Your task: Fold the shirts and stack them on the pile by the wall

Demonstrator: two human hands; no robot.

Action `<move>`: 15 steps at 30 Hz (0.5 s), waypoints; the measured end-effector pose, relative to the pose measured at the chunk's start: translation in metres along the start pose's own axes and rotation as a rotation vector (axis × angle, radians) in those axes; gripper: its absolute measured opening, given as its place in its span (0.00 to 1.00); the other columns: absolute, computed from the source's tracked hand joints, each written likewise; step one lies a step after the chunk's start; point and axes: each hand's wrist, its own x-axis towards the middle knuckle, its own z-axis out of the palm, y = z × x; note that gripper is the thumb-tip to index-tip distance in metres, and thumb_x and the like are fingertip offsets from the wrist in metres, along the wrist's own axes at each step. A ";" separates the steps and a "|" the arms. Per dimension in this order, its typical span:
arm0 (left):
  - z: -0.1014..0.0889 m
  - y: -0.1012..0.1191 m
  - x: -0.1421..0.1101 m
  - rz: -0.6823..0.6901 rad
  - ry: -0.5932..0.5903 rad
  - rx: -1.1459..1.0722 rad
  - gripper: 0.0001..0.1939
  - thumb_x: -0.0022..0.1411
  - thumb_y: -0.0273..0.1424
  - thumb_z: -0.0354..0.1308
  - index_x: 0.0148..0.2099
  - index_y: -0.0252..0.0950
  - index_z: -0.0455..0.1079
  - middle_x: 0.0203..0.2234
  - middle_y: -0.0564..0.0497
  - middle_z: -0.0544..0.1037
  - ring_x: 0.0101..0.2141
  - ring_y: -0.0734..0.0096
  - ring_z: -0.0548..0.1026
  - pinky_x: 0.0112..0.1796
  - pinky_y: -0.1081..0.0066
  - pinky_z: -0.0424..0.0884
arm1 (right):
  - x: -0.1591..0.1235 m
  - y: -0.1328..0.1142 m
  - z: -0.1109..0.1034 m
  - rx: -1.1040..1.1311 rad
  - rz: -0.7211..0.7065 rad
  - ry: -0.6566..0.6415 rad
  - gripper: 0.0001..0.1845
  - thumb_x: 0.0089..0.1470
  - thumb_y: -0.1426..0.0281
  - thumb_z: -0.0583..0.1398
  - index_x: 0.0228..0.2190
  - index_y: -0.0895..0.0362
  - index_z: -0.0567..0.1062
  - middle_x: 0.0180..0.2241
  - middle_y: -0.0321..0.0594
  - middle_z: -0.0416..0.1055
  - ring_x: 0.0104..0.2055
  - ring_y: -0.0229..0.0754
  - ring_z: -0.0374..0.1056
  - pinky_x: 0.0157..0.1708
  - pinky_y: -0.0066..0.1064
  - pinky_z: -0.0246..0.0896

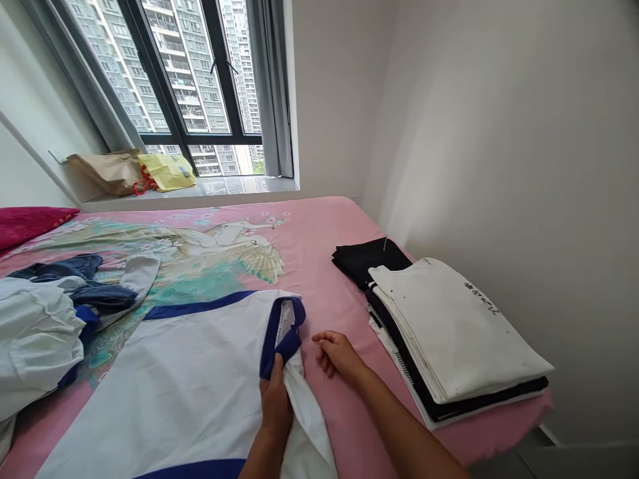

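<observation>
A white shirt (200,379) with blue trim lies spread on the bed, its blue collar (269,339) toward the right. My left hand (276,399) grips the collar's near end, thumb on top and the other fingers hidden beneath the cloth. White fabric hangs in folds just right of that hand. My right hand (337,356) hovers over the pink sheet beside the collar, not touching it. Its fingers are loosely bent, with small gaps between them and nothing held.
Folded white and black clothes (454,326) are stacked at the bed's right edge, with black folded cloth (369,259) behind. Crumpled white clothing (37,339) and blue denim (100,286) lie left. Paper bags (107,173) sit on the windowsill.
</observation>
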 end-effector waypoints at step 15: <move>-0.003 -0.067 -0.050 0.136 0.067 0.229 0.17 0.63 0.39 0.48 0.38 0.37 0.77 0.36 0.44 0.80 0.42 0.52 0.77 0.47 0.51 0.73 | 0.148 -0.071 0.062 0.382 0.200 -0.372 0.26 0.58 0.51 0.46 0.39 0.59 0.68 0.33 0.44 0.72 0.35 0.43 0.71 0.35 0.33 0.67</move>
